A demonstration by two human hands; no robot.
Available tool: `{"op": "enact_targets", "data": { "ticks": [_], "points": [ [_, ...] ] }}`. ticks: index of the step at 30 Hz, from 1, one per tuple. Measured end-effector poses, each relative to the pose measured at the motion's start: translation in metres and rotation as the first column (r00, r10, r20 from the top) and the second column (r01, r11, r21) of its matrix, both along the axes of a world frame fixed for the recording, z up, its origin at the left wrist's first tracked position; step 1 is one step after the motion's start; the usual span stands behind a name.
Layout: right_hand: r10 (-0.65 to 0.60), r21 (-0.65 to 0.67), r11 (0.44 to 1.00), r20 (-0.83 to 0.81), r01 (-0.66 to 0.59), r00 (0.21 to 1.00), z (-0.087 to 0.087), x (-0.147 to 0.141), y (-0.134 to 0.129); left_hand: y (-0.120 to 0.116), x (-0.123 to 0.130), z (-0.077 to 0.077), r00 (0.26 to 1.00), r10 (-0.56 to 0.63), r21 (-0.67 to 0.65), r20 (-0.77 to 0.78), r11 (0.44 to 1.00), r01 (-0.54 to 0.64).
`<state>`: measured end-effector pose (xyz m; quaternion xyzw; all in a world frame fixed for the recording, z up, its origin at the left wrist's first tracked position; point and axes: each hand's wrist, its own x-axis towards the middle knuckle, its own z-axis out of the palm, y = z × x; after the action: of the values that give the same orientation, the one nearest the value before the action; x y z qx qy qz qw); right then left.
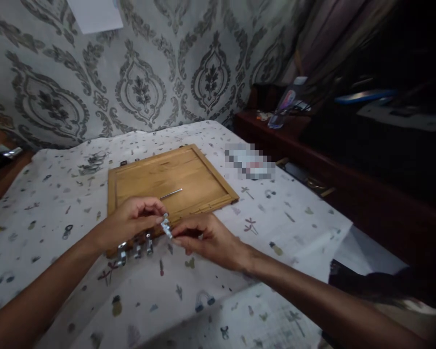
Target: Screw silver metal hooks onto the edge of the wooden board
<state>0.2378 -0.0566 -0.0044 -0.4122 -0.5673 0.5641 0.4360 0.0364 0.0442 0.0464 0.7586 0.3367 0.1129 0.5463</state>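
A small shiny metal clip-like piece point(166, 227) is held between my two hands, above the near edge of a wooden panel point(156, 174). My left hand point(140, 215) pinches its upper end, and my right hand point(203, 237) pinches its lower end. Three similar metal pieces point(148, 245) sit in a row at the panel's near left edge, below my left hand. On the panel lies a thin metal rod point(171, 194), its near end beside my left fingers.
A patterned cloth point(276, 218) covers the surface. Several metal pieces point(92, 164) lie at the back left. A blurred-out flat object point(250, 161) is right of the panel. A bottle point(285, 104) stands on the dark red furniture point(254, 121) at right.
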Motion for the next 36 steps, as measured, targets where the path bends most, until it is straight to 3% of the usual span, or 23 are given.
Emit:
{"op": "enact_targets", "data": {
  "ticks": [6, 10, 16, 24, 31, 36],
  "points": [
    [0.079, -0.172, 0.981, -0.096, -0.094, 0.992, -0.014, -0.004, 0.002, 0.003, -0.008, -0.029, 0.999, 0.034, -0.016, 0.007, 0.999, -0.033],
    [0.027, -0.187, 0.981, -0.111, -0.047, 0.993, -0.016, -0.008, 0.004, 0.006, -0.009, -0.038, 0.999, 0.047, 0.092, 0.019, 0.995, -0.048],
    [-0.035, -0.252, 0.968, -0.197, -0.016, 0.980, -0.019, -0.011, 0.004, 0.012, -0.030, -0.044, 0.980, 0.186, 0.417, 0.073, 0.887, -0.199],
    [-0.099, -0.287, 0.958, -0.254, 0.023, 0.962, -0.032, -0.012, 0.002, 0.011, -0.054, -0.058, 0.956, 0.290, 0.500, 0.048, 0.821, -0.275],
    [-0.097, -0.293, 0.956, -0.242, 0.023, 0.965, -0.029, -0.011, 0.000, 0.000, -0.039, -0.048, 0.971, 0.199, 0.621, 0.131, 0.747, -0.237],
    [-0.080, -0.250, 0.968, -0.184, 0.032, 0.980, -0.021, -0.009, -0.003, -0.005, -0.031, -0.031, 0.986, 0.143, 0.640, 0.090, 0.750, -0.167]
  ]
}}
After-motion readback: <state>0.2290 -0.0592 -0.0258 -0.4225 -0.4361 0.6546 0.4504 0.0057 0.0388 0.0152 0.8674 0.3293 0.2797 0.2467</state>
